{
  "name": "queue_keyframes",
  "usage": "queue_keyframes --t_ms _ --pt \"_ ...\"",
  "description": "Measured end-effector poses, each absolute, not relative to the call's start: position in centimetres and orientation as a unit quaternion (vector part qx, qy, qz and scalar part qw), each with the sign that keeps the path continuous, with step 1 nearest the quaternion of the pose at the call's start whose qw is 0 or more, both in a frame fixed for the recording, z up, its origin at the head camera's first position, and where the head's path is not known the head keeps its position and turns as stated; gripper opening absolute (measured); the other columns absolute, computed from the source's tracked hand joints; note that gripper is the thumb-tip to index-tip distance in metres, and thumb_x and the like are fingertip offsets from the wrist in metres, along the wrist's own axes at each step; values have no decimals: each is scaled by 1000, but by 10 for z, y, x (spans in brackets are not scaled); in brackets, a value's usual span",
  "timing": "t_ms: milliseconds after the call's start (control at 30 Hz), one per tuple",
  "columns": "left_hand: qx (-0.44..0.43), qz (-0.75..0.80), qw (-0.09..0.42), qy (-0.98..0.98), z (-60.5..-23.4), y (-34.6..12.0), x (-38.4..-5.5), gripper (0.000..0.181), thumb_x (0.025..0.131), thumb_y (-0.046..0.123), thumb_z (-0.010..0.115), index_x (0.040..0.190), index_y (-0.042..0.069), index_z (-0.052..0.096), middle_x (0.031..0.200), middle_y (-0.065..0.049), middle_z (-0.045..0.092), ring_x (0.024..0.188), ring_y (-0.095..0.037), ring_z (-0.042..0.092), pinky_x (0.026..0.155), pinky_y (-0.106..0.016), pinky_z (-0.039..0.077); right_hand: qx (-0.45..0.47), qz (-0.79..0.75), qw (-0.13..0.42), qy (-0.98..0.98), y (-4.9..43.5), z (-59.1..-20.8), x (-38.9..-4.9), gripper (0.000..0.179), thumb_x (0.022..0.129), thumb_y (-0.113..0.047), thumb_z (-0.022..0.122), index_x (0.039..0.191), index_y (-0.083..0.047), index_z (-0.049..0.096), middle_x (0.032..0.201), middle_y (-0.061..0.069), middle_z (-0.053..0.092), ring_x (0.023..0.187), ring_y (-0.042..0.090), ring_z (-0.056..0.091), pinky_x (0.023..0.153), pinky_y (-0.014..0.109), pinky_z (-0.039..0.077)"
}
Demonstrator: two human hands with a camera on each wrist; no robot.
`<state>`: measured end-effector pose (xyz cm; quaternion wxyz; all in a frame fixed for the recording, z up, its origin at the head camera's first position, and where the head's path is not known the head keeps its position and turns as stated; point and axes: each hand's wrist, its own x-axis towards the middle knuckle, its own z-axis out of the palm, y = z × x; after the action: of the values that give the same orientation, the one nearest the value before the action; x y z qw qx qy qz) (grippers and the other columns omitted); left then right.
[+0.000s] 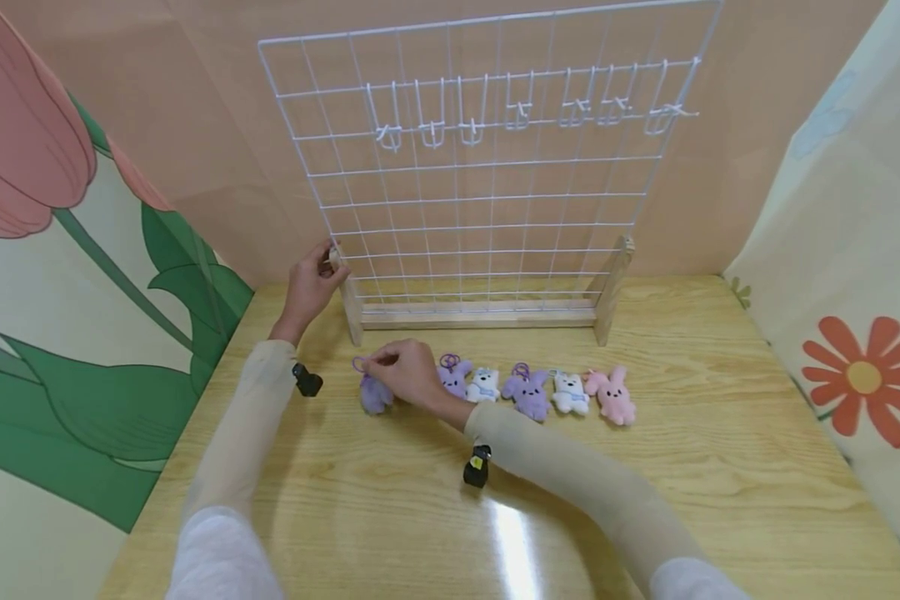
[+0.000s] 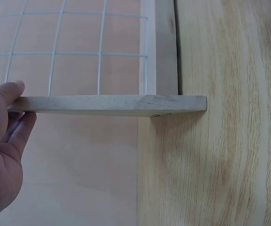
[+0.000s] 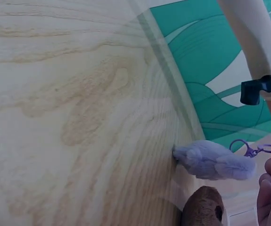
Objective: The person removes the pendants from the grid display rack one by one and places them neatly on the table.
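Observation:
My left hand (image 1: 311, 287) grips the top of the left wooden post (image 1: 352, 307) of a white wire grid rack; in the left wrist view, thumb and fingers close on the post's end (image 2: 102, 102). My right hand (image 1: 412, 375) pinches the purple ring of a purple plush keychain (image 1: 377, 396). In the right wrist view, this plush (image 3: 210, 160) hangs tilted beside the fingers, its purple clasp (image 3: 251, 151) showing; whether it touches the table cannot be told. Right of that hand lie a purple bunny plush (image 1: 454, 380), partly hidden, and a white plush (image 1: 483, 386).
Farther right lie another purple bunny (image 1: 529, 394), a white plush (image 1: 571, 393) and a pink bunny (image 1: 616, 397). Several white wire hooks (image 1: 518, 114) hang high on the grid. The rack's wooden base bar (image 1: 480, 319) stands at the back of the wooden table (image 1: 390, 517).

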<state>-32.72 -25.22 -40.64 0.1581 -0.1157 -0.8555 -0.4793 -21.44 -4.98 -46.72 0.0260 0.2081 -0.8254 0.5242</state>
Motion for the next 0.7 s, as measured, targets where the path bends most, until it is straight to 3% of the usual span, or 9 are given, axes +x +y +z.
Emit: queue_keyframes --t_ms 233,700 --pt "-114 -474 164 -858 -406 -251 -326 53 89 8 67 138 2 48 126 -22 58 109 -30 63 88 -26 55 210 524 15 -825 -54 -463 -218 18 83 -42 74 78 -24 77 69 -18 67 59 2 62 52 21 55" --pt "-121 -475 169 -855 -405 -251 -327 51 89 8 67 136 0 49 126 -23 58 110 -31 62 89 -28 55 235 493 29 -837 -55 -473 -234 11 84 -28 75 84 -17 77 77 -10 70 63 1 60 54 16 52"
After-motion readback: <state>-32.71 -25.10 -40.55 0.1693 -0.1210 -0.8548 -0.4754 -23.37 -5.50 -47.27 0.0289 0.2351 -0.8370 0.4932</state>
